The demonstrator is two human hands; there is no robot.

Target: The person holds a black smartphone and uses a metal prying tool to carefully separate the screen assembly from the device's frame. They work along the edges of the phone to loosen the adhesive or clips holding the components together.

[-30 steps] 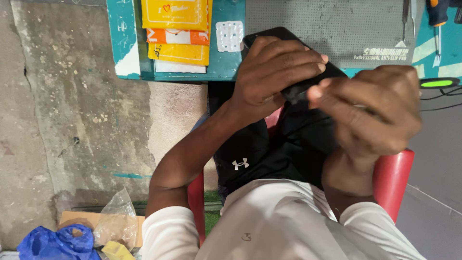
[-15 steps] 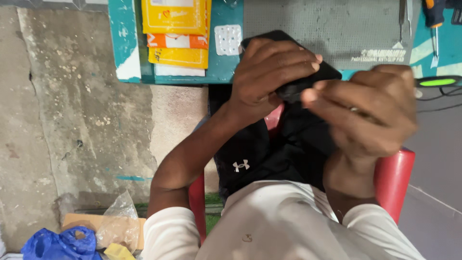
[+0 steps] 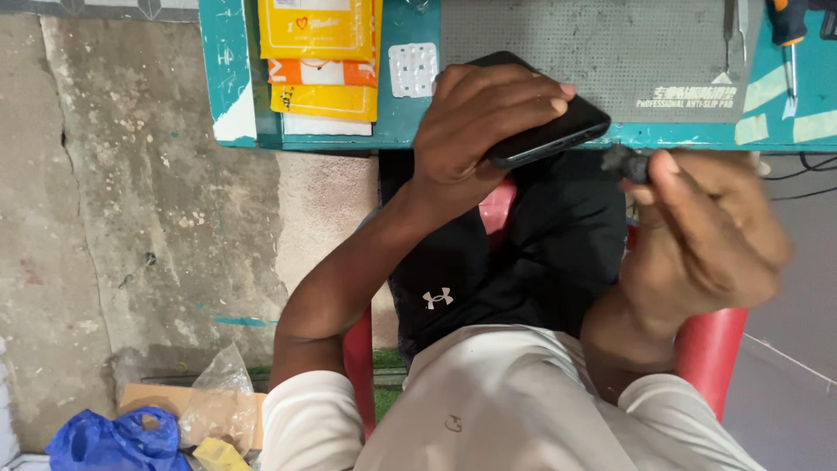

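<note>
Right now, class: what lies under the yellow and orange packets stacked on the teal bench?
Under the yellow and orange packets a strip of white sheet shows at the lower edge, lying on the teal bench. How far the sheet runs, and anything else beneath the stack, is covered.

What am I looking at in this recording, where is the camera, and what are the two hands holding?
There is no machine here: a person works with bare hands, and the single camera sits on their head, looking down past their chest and lap. The left hand grips a black smartphone at the edge of a teal workbench. The right hand is blurred with motion and pinches a small dark piece between its fingertips; what it is cannot be told. On the bench lie a grey anti-slip mat, yellow and orange packets, a small white blister sheet and a screwdriver. The person sits on a red chair. A blue plastic bag lies on the concrete floor.
</note>
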